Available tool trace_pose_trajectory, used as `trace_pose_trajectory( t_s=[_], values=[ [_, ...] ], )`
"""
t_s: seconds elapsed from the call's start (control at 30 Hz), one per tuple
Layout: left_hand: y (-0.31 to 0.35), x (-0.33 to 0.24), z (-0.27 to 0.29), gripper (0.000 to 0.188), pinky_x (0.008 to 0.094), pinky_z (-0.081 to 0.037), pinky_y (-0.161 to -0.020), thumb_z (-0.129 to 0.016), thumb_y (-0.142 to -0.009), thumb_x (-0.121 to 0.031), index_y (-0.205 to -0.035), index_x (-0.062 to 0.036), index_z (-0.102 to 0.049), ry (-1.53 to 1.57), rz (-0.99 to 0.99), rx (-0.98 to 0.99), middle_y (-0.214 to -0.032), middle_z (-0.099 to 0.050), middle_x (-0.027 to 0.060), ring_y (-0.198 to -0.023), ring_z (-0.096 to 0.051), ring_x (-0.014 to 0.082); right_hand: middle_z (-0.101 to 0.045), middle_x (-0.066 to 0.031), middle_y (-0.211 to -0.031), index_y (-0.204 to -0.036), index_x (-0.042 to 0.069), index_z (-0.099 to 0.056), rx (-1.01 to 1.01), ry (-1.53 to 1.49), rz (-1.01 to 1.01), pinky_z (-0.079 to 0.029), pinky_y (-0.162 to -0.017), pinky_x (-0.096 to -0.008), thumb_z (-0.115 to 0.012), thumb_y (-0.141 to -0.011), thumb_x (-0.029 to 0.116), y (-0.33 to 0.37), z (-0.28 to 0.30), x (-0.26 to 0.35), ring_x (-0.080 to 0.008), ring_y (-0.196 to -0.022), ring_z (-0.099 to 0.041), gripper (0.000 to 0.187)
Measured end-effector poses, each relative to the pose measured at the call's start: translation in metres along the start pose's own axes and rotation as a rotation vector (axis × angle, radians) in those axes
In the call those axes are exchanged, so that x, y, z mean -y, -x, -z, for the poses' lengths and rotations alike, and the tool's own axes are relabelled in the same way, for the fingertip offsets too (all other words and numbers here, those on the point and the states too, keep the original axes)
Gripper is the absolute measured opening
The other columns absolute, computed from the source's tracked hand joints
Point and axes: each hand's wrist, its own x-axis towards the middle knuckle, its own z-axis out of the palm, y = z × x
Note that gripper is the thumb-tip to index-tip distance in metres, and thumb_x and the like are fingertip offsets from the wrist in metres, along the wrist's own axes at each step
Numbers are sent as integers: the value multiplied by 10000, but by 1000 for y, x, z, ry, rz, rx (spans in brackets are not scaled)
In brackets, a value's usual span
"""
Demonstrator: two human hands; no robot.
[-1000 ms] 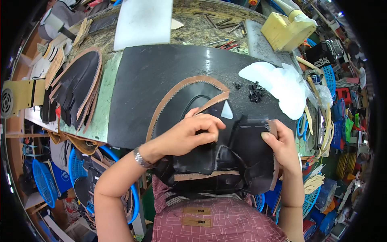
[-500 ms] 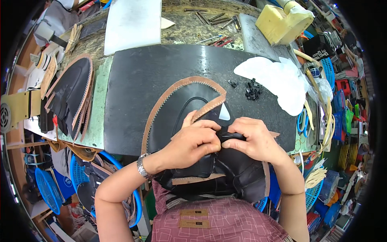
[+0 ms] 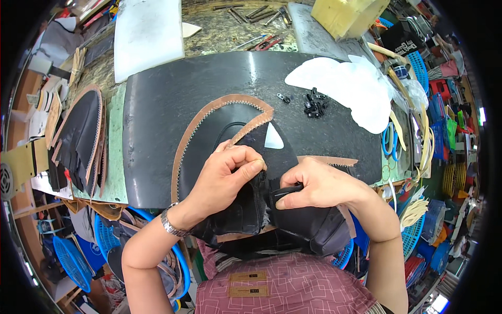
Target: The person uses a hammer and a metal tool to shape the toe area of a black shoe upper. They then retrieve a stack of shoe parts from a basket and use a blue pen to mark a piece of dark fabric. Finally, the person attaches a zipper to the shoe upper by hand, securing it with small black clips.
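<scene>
A black leather boot upper with a brown zigzag-stitched border lies over the bench's front edge and my lap. My left hand is closed, thumb and forefinger pinching the top of a black zipper along its opening; whether a slider is between them is hidden. To its right, my right hand grips the folded black leather of the opposite side between thumb and fingers. The two sides stand apart between my hands. Beyond the upper lies a small pile of black zipper sliders, with a loose slider beside it.
Under the work is a black bench mat. A stack of similar uppers lies at left, a white sheet at the back, and a white plastic bag at right. Blue-handled scissors and metal punches are also there.
My hands have separated from their meeting point at the opening. The left stays pinched higher up, the right has come lower, and a gap shows between the two sides.
</scene>
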Motion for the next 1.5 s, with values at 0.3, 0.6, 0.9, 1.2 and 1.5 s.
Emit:
trace_pose_trajectory(
  t_s=[0.3,0.6,0.9,1.2,1.5],
  values=[
    [1,-2,0,152,395,-223,-1019,-580,-881,-184,-774,-77,-595,-113,-63,49,-723,-569,-31,-764,-538,109,-490,-115,-492,-750,-40,-646,-21,-10,-32,-387,-479,-338,-670,-722,257,-6,3,0,-151,-480,-489,300],
    [0,-4,1,166,357,-322,-930,-590,-874,-154,-766,-31,-622,-112,28,30,-800,-634,37,-915,-566,158,-459,-73,-473,-697,-31,-628,72,-8,-99,-360,-452,-326,-669,-705,262,-6,7,3,-144,-466,-465,296],
    [1,-1,0,130,416,-223,-1026,-606,-868,-178,-796,-71,-625,-50,0,21,-794,-611,-4,-920,-576,142,-433,-41,-483,-666,-29,-606,137,18,-82,-342,-444,-322,-670,-707,266,-12,11,0,-127,-474,-440,305],
    [0,-5,2,143,423,-233,-1018,-650,-835,-174,-757,-64,-604,-142,-40,47,-749,-592,-13,-871,-573,141,-521,-117,-520,-670,-30,-610,16,26,-56,-415,-514,-368,-669,-699,263,-11,9,2,-216,-510,-532,300],
    [-3,-13,7,134,397,-266,-978,-652,-823,-164,-742,-70,-603,-310,-34,128,-678,-553,-8,-753,-546,138,-572,-201,-611,-657,-20,-606,-169,236,56,-456,-600,-433,-643,-689,225,-7,-5,2,-358,-637,-595,250]
  ],
)
